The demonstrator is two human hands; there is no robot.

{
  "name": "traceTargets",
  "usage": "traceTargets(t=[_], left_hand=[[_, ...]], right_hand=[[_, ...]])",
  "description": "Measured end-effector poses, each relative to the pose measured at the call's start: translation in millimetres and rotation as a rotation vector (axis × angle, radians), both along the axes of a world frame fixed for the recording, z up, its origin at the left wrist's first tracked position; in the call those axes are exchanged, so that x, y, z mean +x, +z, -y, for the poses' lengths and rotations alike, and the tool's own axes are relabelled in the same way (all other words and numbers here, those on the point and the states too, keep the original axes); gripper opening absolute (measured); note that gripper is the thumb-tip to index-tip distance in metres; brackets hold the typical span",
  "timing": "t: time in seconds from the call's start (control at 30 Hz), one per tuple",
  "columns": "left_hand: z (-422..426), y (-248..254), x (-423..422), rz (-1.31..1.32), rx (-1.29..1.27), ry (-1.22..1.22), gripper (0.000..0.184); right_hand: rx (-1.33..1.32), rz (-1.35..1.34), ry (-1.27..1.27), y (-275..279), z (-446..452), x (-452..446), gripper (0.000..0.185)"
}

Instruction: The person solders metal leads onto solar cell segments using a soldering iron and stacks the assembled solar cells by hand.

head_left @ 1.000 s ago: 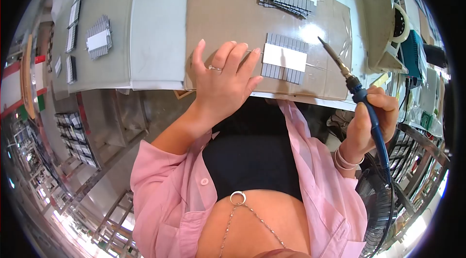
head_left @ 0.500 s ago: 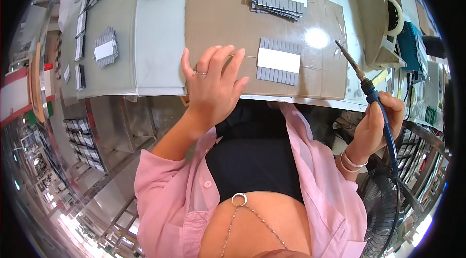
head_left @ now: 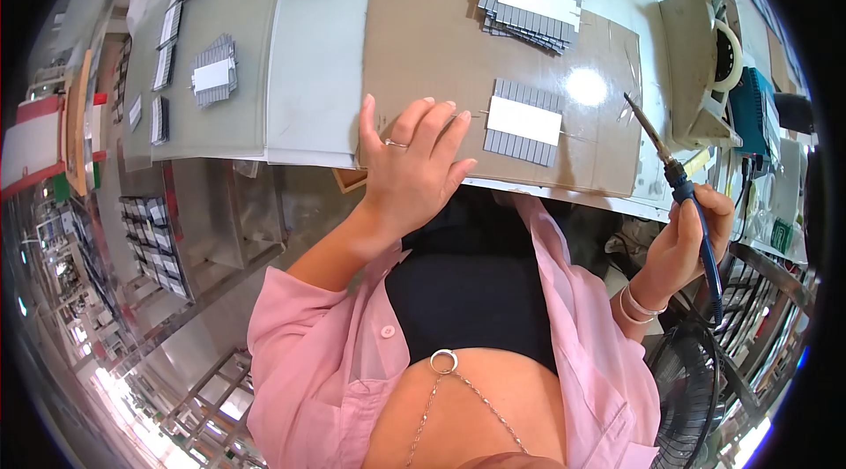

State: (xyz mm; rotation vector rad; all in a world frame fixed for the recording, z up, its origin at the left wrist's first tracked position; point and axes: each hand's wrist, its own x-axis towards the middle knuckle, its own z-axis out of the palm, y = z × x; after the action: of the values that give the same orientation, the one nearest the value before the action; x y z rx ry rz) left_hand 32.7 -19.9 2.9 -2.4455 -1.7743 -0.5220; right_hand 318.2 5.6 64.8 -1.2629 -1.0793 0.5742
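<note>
My left grip [head_left: 416, 159] is spread, palm down, over the front left corner of a brown card [head_left: 423, 37], which lies along the front edge of the desk [head_left: 310, 72], probably to shield its top. My fingertips are by the left end of a thin wire [head_left: 483, 112] at the panel's side, perhaps to steady it; I cannot tell whether they press on it.

The panel [head_left: 524, 120], grey slats crossed by a white band, lies flat on the card, right of its middle and near its front edge, so both grips can reach it easily.

My right grip [head_left: 690, 231] pinches the blue handle of a soldering iron [head_left: 680, 183], pen-like, just off the desk's front edge towards the right. Holding it there likely spares my fingers the bare metal. Its tip points up and left, over the card's right edge, apart from the panel.

At the card's far edge, a stack [head_left: 533, 6] of similar panels sits apart, seemingly so the front is free for one. A cream stand [head_left: 692, 50] is right of the card.
</note>
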Motion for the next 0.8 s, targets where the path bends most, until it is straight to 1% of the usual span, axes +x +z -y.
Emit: traceTargets(t=[0.13, 0.23, 0.33, 0.4, 0.47, 0.5, 0.53, 0.63, 0.73, 0.8], left_hand=[[-1, -2, 0, 0.016, 0.021, 0.008, 0.044], [-3, -3, -1, 0.0, 0.023, 0.005, 0.044], [-9, -3, -5, -0.017, 0.036, -0.019, 0.046], [-10, -3, -7, -0.017, 0.021, -0.034, 0.046], [-11, -2, -9, -0.009, -0.022, -0.043, 0.043], [-11, -2, -10, -0.002, -0.028, -0.04, 0.043], [-10, -3, -10, 0.005, -0.034, -0.037, 0.044], [-9, -5, -11, 0.037, -0.008, -0.015, 0.045], [-9, -6, -13, 0.08, 0.002, -0.004, 0.046], [-9, -7, -14, 0.104, -0.002, -0.004, 0.046]], right_hand=[[0.003, -0.078, 0.053, -1, -1, 6, 0.015], [0.019, -0.085, 0.109, 0, -1, 3, 0.015], [-0.013, -0.021, 0.161, -4, 5, 0, 0.015], [-0.023, -0.011, 0.292, -2, 6, -9, 0.015], [0.011, 0.066, 0.35, -9, 5, -18, 0.017], [-0.014, 0.052, 0.4, -8, 7, -25, 0.018], [-0.033, 0.086, 0.417, -11, 8, -29, 0.017], [-0.031, 0.197, 0.576, -12, 4, -41, 0.018], [-0.054, 0.266, 0.614, -11, -1, -57, 0.016], [-0.127, 0.279, 0.621, -8, -2, -65, 0.017]])
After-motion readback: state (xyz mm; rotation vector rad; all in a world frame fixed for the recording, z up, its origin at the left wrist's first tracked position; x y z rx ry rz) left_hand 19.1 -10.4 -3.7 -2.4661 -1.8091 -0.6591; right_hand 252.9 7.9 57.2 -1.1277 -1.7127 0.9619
